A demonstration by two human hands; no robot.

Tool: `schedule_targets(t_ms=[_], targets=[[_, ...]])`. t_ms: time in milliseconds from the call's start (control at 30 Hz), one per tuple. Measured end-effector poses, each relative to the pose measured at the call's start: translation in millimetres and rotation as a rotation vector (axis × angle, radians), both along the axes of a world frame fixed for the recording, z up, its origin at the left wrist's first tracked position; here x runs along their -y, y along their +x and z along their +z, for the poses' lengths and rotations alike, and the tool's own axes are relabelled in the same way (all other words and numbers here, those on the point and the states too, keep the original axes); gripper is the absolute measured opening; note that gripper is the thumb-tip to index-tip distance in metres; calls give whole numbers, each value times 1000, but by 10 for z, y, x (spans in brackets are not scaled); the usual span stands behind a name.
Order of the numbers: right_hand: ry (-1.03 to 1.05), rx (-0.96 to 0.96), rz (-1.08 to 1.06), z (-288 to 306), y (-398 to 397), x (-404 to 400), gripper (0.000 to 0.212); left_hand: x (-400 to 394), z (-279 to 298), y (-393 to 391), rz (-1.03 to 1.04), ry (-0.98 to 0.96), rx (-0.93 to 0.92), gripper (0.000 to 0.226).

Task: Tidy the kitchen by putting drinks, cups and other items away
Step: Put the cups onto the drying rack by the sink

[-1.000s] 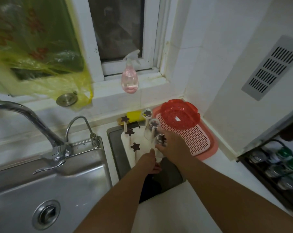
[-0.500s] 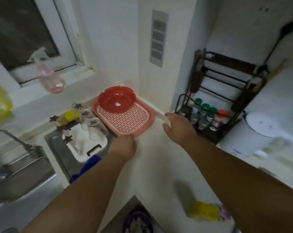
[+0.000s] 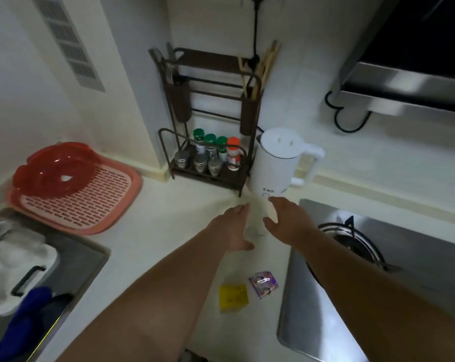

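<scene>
Kettle (image 3: 278, 163) right of spice rack (image 3: 210, 142), stove (image 3: 377, 257) before it.

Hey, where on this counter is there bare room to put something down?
The widest bare patch of counter lies between the pink draining tray, the spice rack and the left hand. A smaller strip runs nearer, left of the yellow packet. It is crowded near the white kettle, where both hands, the right hand included, flank a clear glass beside the stove.

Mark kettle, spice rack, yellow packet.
kettle (image 3: 276, 163), head view, on its white body.
spice rack (image 3: 178, 145), head view, on its front rail.
yellow packet (image 3: 232, 297), head view, on its middle.
</scene>
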State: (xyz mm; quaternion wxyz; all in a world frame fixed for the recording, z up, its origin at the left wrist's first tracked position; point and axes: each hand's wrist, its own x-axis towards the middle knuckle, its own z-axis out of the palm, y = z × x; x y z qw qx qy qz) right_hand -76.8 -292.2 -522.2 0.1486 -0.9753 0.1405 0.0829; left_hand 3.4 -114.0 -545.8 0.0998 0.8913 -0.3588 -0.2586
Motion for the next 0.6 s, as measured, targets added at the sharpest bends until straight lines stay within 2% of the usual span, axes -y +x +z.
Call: schedule_targets(t_ms=[200,433,533,600], targets=[[109,-141,-22,-228,-180,-24,76,316,-123,-67,25,-35,62,107],[97,-148,24,-303,-28,-213,73,80,-121,86,51,-80,93,89],[70,-157,70,-224,149,-421,72,-280,34,237,173,-134,60,84],[85,-145,143,-139,385,-719,75,-668,189,361,357,-207,-28,87]])
